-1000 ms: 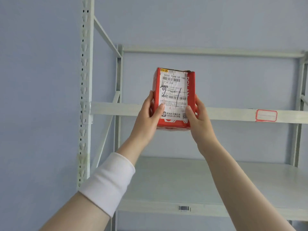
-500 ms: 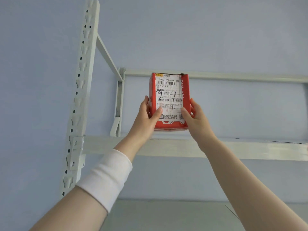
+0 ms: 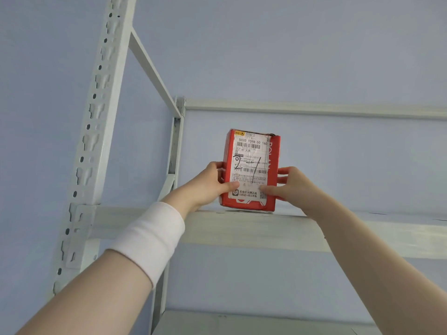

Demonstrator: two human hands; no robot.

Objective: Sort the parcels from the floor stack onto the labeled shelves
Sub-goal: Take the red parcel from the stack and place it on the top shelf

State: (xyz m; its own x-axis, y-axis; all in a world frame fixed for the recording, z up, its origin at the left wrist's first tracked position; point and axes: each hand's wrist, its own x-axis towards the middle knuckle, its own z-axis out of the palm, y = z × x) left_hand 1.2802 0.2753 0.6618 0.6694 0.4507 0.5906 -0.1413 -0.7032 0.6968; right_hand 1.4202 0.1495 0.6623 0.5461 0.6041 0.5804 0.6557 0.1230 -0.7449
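Both hands, left (image 3: 208, 183) and right (image 3: 294, 187), pinched the parcel (image 3: 251, 170) upright at the shelf (image 3: 242, 226) lip; next it probably needed sliding in and letting go.

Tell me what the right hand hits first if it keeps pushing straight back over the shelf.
Nothing on the shelf shows behind the right hand or its red parcel; probably the blue wall first, though depth is unclear.

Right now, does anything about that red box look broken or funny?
A little. The red box has a crumpled, dented top edge near its right corner, and its label is wrinkled. It stands upright on the shelf, both hands holding it.
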